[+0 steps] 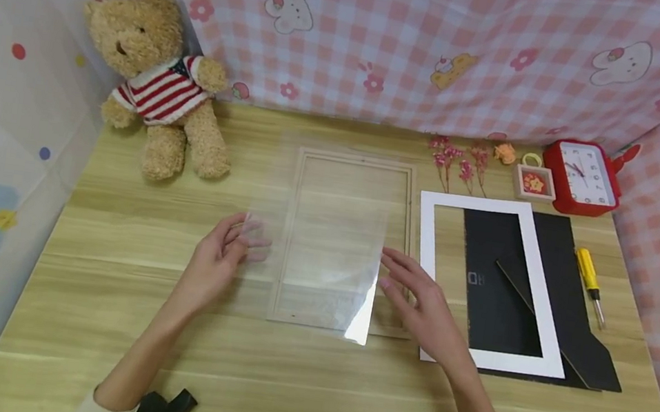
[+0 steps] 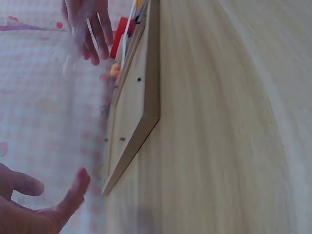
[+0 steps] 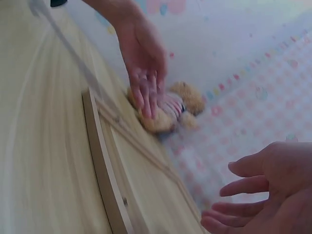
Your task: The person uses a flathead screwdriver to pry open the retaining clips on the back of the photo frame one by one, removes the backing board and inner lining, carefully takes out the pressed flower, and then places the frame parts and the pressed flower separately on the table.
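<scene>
A clear, glossy sheet (image 1: 332, 255) hangs between both hands above a pale wooden picture frame (image 1: 361, 160), overlapping its left and middle parts; a bright reflection marks its lower right corner. At the sheet's left edge is my left hand (image 1: 217, 254); its fingers reach beneath and show through, with the thumb apart from the forefinger in the left wrist view. My right hand (image 1: 420, 301) has its fingertips at the right edge, fingers loosely bent and spread. In the right wrist view the left fingers (image 3: 146, 92) look nearly straight. Small dark points (image 2: 139, 79) dot the frame.
Right of the frame, a white mat (image 1: 506, 363) lies over a black backing board (image 1: 556, 250). Beyond lies a yellow-handled screwdriver (image 1: 588, 271). A red clock (image 1: 587, 177), a small box (image 1: 535, 183) and pink dried flowers (image 1: 448, 155) line the back; a teddy bear (image 1: 161, 86) sits back left.
</scene>
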{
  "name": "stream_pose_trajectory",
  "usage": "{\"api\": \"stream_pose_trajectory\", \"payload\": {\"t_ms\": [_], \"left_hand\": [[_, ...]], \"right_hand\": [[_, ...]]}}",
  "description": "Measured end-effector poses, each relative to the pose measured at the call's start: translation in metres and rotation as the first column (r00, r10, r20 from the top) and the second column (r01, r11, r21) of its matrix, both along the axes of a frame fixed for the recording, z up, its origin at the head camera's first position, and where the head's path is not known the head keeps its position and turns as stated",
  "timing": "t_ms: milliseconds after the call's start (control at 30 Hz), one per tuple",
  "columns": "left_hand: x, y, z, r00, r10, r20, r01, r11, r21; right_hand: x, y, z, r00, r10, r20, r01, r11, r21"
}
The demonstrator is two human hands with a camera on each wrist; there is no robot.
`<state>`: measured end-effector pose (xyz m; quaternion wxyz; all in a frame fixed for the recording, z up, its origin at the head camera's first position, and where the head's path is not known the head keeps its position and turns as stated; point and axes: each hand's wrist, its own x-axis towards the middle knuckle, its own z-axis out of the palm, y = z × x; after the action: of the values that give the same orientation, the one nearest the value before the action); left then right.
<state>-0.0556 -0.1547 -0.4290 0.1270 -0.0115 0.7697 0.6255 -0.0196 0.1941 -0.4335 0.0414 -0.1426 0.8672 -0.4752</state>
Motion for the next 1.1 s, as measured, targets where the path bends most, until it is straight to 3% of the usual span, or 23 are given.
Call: {"api": "stream_pose_trajectory", "payload": {"t_ms": [67, 167, 400, 533, 733, 900, 1067, 1100], "left_hand": [[0.006, -0.007, 0.005, 1.0, 0.0, -0.02, -0.001, 1.0, -0.027], [0.017, -0.018, 0.01, 0.997, 0.009, -0.07, -0.018, 0.991, -0.132], [0.044, -0.044, 0.021, 0.983, -0.016, -0.182, -0.045, 0.944, -0.326], [0.057, -0.061, 0.031, 0.985, -0.063, -0.163, -0.018, 0.892, -0.451], [0.076, -0.082, 0.033, 0.989, -0.092, -0.115, 0.011, 0.827, -0.562], [0.089, -0.096, 0.03, 0.994, -0.075, -0.075, 0.017, 0.808, -0.589], [0.094, -0.119, 0.026, 0.998, -0.068, -0.002, 0.052, 0.78, -0.624], [0.095, -0.124, 0.025, 0.998, -0.069, 0.013, 0.062, 0.773, -0.631]], "right_hand": [[0.002, -0.011, 0.009, 0.999, 0.031, 0.018, -0.031, 1.0, -0.005], [0.003, -0.024, 0.016, 0.997, 0.067, 0.024, -0.067, 0.998, -0.014], [0.009, -0.049, 0.022, 0.989, 0.145, 0.01, -0.145, 0.989, 0.042], [0.014, -0.062, 0.024, 0.975, 0.223, 0.021, -0.224, 0.971, 0.084], [0.02, -0.074, 0.026, 0.94, 0.338, 0.039, -0.34, 0.933, 0.116], [0.022, -0.086, 0.023, 0.912, 0.402, 0.078, -0.409, 0.906, 0.114], [0.019, -0.106, 0.016, 0.883, 0.465, 0.059, -0.469, 0.876, 0.115], [0.017, -0.111, 0.008, 0.877, 0.479, 0.034, -0.479, 0.868, 0.132]]}}
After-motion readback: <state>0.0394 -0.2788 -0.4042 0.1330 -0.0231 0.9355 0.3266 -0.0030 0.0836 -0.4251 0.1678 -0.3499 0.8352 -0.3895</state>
